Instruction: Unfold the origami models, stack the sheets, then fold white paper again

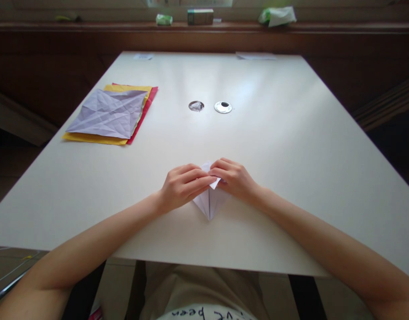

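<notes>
A folded sheet of white paper (209,205) lies near the front of the table, its pointed end towards me and a crease running down its middle. My left hand (184,184) presses on its left side, fingers stretched together to the right and fingertips on a small turned-up flap (214,182). From the right, my right hand (233,178) pinches the paper at the same flap, its fingers bent. Both hands meet over the upper half and hide much of it. A white tip shows beyond the fingers.
On the left of the white table (274,146) lies a stack of creased square sheets, with a pale sheet (107,113) over yellow and red ones. Two round grommet holes (223,107) sit mid-table. A small box (200,17) and packets stand on the ledge behind.
</notes>
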`<state>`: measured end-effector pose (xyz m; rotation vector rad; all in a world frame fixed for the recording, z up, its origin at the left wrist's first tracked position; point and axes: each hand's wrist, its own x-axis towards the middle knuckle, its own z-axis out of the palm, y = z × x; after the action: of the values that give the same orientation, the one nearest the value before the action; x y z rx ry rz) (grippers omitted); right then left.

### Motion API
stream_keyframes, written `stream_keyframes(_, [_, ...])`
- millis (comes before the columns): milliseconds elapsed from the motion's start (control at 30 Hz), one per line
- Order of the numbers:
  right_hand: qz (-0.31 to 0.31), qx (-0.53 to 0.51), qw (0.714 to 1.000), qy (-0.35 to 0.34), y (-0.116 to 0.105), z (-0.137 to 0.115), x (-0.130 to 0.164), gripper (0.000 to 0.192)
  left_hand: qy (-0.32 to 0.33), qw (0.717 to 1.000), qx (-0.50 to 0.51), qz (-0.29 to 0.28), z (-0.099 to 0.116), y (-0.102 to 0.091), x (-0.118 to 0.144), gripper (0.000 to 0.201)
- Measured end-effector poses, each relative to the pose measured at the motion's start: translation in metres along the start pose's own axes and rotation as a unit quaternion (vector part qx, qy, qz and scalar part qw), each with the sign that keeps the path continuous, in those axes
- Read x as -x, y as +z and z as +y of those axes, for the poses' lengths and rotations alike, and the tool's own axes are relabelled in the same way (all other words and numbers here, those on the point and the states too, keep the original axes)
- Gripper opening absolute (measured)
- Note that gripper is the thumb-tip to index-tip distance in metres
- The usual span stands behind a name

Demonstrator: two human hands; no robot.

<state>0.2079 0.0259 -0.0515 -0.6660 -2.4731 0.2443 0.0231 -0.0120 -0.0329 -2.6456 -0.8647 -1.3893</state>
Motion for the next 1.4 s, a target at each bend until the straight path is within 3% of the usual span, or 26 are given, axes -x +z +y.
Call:
stream_keyframes(567, [0.015,-0.012,1.0,-0.011,0.002,0.002,0.001,0.013,0.079,0.995,-0.05,0.044,0.009,-0.006,-0.005,0.011])
stream_keyframes(767, [0.009,-0.036,0.999,0.007,0.002,0.002,0.0,0.012,0.053,0.996,-0.044,0.057,0.003,-0.003,0.001,0.017])
stream_keyframes(867, [0.009,-0.068,0.995,0.075,0.003,0.004,-0.001,0.01,0.019,0.996,-0.05,0.076,0.0,0.001,0.006,0.026])
stream_keyframes(933, [0.01,-0.08,0.986,0.144,0.003,0.005,-0.002,0.006,0.012,0.998,-0.057,0.03,-0.003,0.005,0.008,0.026])
stream_keyframes(1000, [0.015,-0.082,0.975,0.206,0.002,0.006,-0.003,0.006,0.015,0.996,-0.064,-0.055,-0.005,0.008,0.009,0.019])
stream_keyframes(1133, [0.049,-0.057,0.962,0.261,0.003,0.007,-0.002,0.032,-0.037,0.979,-0.083,-0.185,-0.008,0.012,0.009,0.017])
stream_keyframes(1233, [0.09,-0.037,0.958,0.27,0.006,0.011,0.0,0.049,-0.08,0.967,-0.084,-0.225,-0.008,0.014,0.008,0.023])
stream_keyframes(1400, [0.14,0.026,0.957,0.251,0.005,0.012,0.0,0.069,-0.097,0.964,-0.061,-0.241,-0.009,0.015,0.008,0.027])
